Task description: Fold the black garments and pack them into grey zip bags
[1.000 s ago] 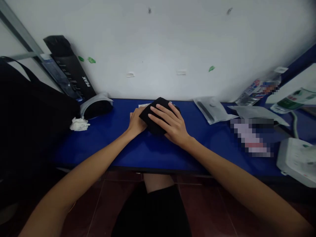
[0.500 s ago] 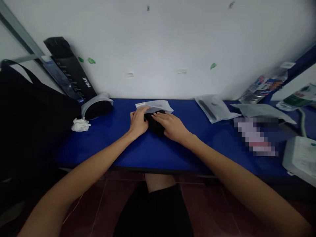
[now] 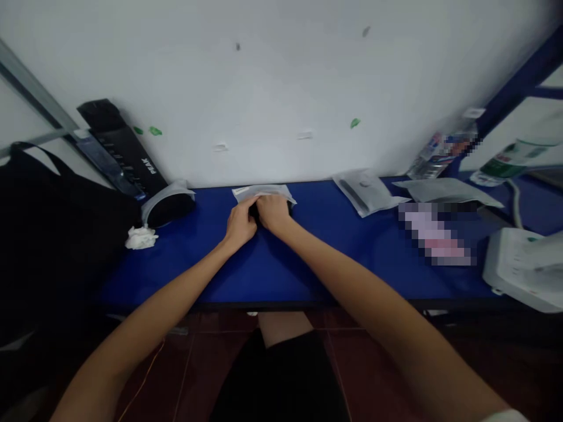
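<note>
A frosted plastic bag [image 3: 263,190] lies on the blue table near the wall, its mouth toward me. Soft black fabric [image 3: 254,212], perhaps a folded garment, shows between my hands and at the bag's right side. My left hand [image 3: 241,224] closes around the left edge of the bag mouth, thumb near the black fabric. My right hand [image 3: 273,212] has its fingers curled down over the fabric at the opening; the fingertips are hidden. The two hands touch or nearly touch.
Another frosted bag with black contents [image 3: 169,208] and a crumpled tissue [image 3: 141,237] sit left, beside a black bag [image 3: 57,234] and a PEAK package [image 3: 118,146]. To the right are flat frosted bags [image 3: 369,192], bottles [image 3: 433,155] and a white device [image 3: 523,266].
My right hand has gone from lying flat on the black fabric to curling over it, moving left toward my left hand. Less of the fabric shows. The camera view has shifted slightly.
</note>
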The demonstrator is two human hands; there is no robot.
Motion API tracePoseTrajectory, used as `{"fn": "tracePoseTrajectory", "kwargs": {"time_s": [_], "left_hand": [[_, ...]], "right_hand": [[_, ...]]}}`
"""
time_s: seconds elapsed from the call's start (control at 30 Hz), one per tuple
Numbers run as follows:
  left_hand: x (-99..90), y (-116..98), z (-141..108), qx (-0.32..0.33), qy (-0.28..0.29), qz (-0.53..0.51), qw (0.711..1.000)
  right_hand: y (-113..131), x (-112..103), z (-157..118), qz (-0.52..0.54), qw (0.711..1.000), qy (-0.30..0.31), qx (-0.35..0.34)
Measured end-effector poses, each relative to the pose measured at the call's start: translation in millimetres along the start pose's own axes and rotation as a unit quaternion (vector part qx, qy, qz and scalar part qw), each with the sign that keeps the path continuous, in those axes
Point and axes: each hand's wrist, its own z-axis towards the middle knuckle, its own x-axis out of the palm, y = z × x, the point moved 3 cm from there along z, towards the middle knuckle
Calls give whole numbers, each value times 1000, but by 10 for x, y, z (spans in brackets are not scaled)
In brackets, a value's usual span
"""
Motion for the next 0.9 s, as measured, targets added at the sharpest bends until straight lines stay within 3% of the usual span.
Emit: {"fn": "tracePoseTrajectory", "kwargs": {"time_s": [0.07, 0.1, 0.3, 0.4, 0.57, 0.77, 0.9], "left_hand": [[-19, 33, 32, -12, -11, 4, 1000], [-30, 51, 42, -20, -15, 5, 1000], [-30, 71, 5, -17, -7, 13, 1000], [-10, 46, -15, 3, -4, 2, 1000], [-55, 73, 3, -15, -25, 8, 1000], [-51, 83, 15, -21, -53, 7, 998], [-32, 59, -9, -5, -34, 10, 999]], "right_hand": [[56, 6, 91, 27, 997, 11, 66], [69, 7, 111, 32, 998, 12, 62], [-237, 49, 9, 61, 993, 7, -102], [-292, 74, 72, 51, 996, 6, -72], [-68, 29, 247, 33, 998, -36, -31], [-312, 139, -3, 38, 985, -52, -160], [-445, 128, -345, 67, 932, -174, -312]]}}
